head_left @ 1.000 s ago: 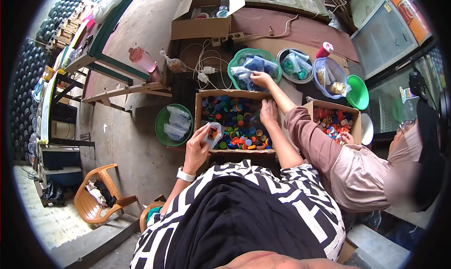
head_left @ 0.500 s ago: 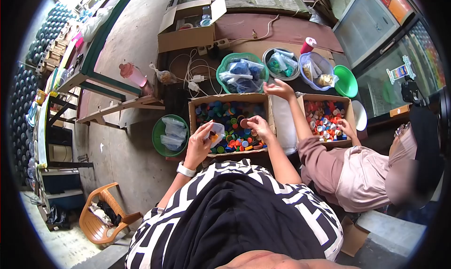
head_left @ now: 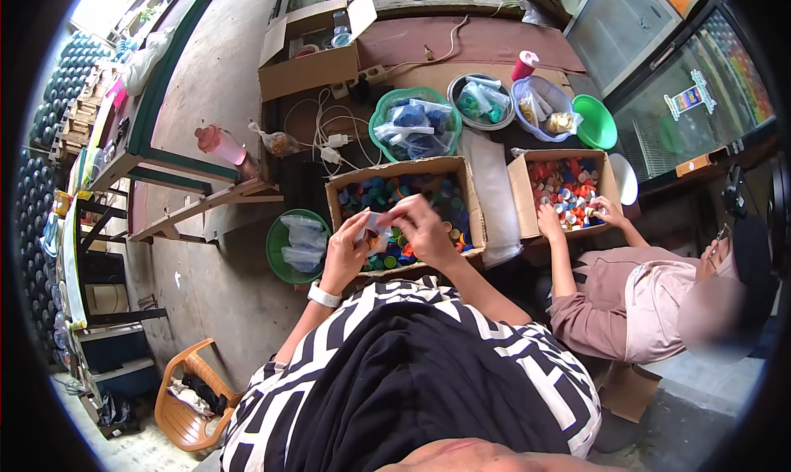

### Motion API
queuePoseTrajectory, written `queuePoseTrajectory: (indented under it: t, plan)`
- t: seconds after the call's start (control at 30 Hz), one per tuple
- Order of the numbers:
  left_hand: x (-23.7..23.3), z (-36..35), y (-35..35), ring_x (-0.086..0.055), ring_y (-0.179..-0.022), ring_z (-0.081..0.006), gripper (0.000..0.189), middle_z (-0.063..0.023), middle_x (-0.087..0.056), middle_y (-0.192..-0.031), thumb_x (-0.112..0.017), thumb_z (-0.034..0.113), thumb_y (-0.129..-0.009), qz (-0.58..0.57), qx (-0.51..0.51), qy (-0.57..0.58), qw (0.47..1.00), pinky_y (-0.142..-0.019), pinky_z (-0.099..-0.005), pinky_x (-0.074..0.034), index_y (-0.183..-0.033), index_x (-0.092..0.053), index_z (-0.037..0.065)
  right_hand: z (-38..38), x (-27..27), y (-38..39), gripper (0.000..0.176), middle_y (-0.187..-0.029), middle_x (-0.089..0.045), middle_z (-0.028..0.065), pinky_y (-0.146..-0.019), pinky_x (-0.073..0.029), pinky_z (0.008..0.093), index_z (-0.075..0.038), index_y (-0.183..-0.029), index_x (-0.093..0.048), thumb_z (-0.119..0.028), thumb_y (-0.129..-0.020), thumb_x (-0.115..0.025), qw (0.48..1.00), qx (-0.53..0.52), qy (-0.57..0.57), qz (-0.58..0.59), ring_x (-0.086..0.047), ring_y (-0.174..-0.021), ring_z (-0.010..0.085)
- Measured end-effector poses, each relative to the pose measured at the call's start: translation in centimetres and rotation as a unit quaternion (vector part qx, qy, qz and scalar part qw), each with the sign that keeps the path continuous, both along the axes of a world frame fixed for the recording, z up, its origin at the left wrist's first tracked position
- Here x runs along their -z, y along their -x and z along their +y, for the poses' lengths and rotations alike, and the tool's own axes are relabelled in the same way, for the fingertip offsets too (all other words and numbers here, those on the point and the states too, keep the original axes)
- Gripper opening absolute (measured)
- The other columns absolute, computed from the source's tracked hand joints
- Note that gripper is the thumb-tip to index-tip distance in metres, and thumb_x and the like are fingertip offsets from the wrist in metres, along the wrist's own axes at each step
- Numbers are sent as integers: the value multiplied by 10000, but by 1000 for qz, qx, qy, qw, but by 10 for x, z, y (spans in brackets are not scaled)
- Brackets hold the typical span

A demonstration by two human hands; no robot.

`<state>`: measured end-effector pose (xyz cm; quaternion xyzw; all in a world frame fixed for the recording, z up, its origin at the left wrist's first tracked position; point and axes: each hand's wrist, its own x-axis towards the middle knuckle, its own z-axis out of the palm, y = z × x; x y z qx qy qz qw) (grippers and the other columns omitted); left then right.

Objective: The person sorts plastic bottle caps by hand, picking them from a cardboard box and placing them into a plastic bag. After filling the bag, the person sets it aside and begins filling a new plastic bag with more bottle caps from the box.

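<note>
Bottle caps (head_left: 387,193) of mixed-colour plastic fill the open brown cardboard box (head_left: 473,212) right in front of the seated person in the black-and-white patterned top. Their left hand (head_left: 346,254), with a white watch (head_left: 323,295) on the wrist, is closed around a small clear plastic bag (head_left: 376,223) with a few caps inside. It holds the bag just above the near edge of the box. Their right hand (head_left: 424,231) is curled, fingertips at the bag's mouth; whether it pinches a cap or the lip of the bag I cannot tell from where I stand.

Just left of the box, on the floor, sits a round green plastic basin (head_left: 278,250) holding clear bags. Beyond the box stands another green basin (head_left: 376,126) heaped with bagged blue caps, with a metal bowl (head_left: 453,89) near it. To the right, past a strip of clear plastic sheet (head_left: 494,192), the co-worker's hands (head_left: 550,222) are both in a second cardboard box (head_left: 519,184) of red and white caps.
</note>
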<state>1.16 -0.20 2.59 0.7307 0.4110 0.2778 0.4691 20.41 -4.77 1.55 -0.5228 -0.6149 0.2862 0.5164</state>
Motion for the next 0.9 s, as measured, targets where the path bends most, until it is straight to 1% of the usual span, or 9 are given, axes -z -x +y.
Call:
queuePoseTrajectory:
  t: [0.07,0.2,0.33,0.43,0.67,0.8,0.83,0.87,0.9]
  plan:
    - [4,2,2,-571,-640,-54,607,-84,-542,-1341,-436,-144,-722,-16,1,-30,999,-525,-219,-550,-1287,-565,38,5,-4,7,221,-1063,-579,137,-857,-476,351,-44,-1065,-609,-82,-851,-646,996,-32,-34,-72,-581,-1022,297]
    - [0,1,13,-571,-618,-61,600,-86,-541,-1346,-438,-139,-723,13,-15,-22,1000,-510,-218,-539,-1283,-567,33,34,28,-15,196,-992,-614,132,-822,-493,361,-44,-1015,-662,-123,-836,-665,983,91,121,103,-608,-944,300]
    - [1,-4,29,-564,-585,-60,590,-84,-538,-1352,-439,-130,-726,25,-32,-43,998,-507,-217,-530,-1278,-570,30,67,143,-68,153,-1002,-613,151,-832,-490,412,-69,-962,-667,-148,-831,-659,960,167,188,-125,-596,-970,333]
    - [-12,-14,38,-588,-597,-82,596,-91,-553,-1337,-455,-132,-709,27,-63,-21,997,-541,-231,-525,-1270,-575,27,78,162,-71,188,-1057,-572,162,-893,-467,442,-101,-999,-645,-135,-815,-661,931,163,215,-246,-547,-1053,351]
    - [-14,-26,53,-591,-572,-97,602,-97,-567,-1323,-461,-131,-694,42,-118,9,992,-565,-243,-520,-1265,-578,21,102,200,-62,291,-1072,-575,192,-877,-476,464,-89,-1042,-573,-67,-767,-663,895,168,233,-341,-546,-1072,378]
    - [-10,-27,54,-587,-567,-97,607,-96,-567,-1323,-460,-135,-691,40,-116,-9,992,-562,-245,-520,-1265,-579,22,101,199,-69,262,-998,-641,206,-843,-484,468,-76,-1035,-579,-59,-783,-650,912,173,311,-207,-602,-950,414]
    - [-11,-27,53,-585,-570,-94,604,-95,-569,-1322,-461,-135,-692,34,-118,4,992,-567,-243,-516,-1264,-580,20,99,202,-75,239,-934,-675,153,-774,-515,398,-58,-1026,-605,-93,-802,-684,924,166,279,-200,-652,-873,322]
    - [-12,-27,51,-582,-573,-92,601,-94,-570,-1321,-463,-135,-694,27,-119,19,992,-572,-241,-512,-1263,-580,19,97,206,-81,239,-934,-675,153,-774,-515,398,-58,-1026,-605,-93,-802,-684,923,168,280,-201,-652,-873,322]
    - [-11,-27,50,-582,-573,-92,601,-94,-570,-1321,-463,-135,-694,26,-117,19,993,-572,-241,-512,-1263,-580,19,93,204,-85,230,-916,-676,114,-746,-513,347,-50,-1019,-616,-109,-812,-697,930,158,331,-31,-650,-860,247]
